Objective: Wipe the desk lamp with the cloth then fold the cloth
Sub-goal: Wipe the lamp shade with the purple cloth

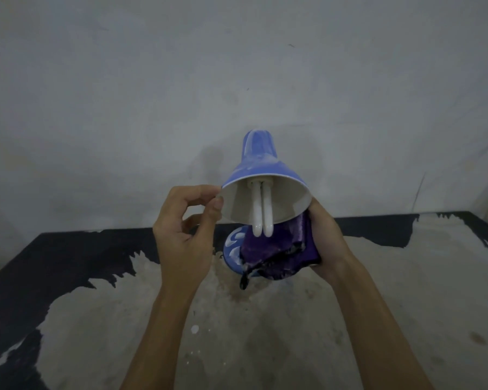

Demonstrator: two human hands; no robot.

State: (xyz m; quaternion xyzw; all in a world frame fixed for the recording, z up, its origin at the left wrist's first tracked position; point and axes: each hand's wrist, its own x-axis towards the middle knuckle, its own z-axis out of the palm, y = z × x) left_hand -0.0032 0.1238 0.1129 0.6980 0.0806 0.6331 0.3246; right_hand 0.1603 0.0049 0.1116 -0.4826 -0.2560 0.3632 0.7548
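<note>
A blue desk lamp [258,161] stands at the far middle of the table, its shade tilted toward me so the white inside and a white twin-tube bulb [261,212] show. Its blue base [233,249] is partly hidden below. My left hand [185,232] pinches the shade's left rim between thumb and forefinger. My right hand [326,240] grips a bunched dark purple cloth [276,254] against the shade's lower right rim. The cloth hangs down over the base.
The table [265,333] has a worn, pale top with black patches along its left and far edges. A grey-white wall [237,80] rises directly behind the lamp. Small white specks [194,329] lie on the near tabletop.
</note>
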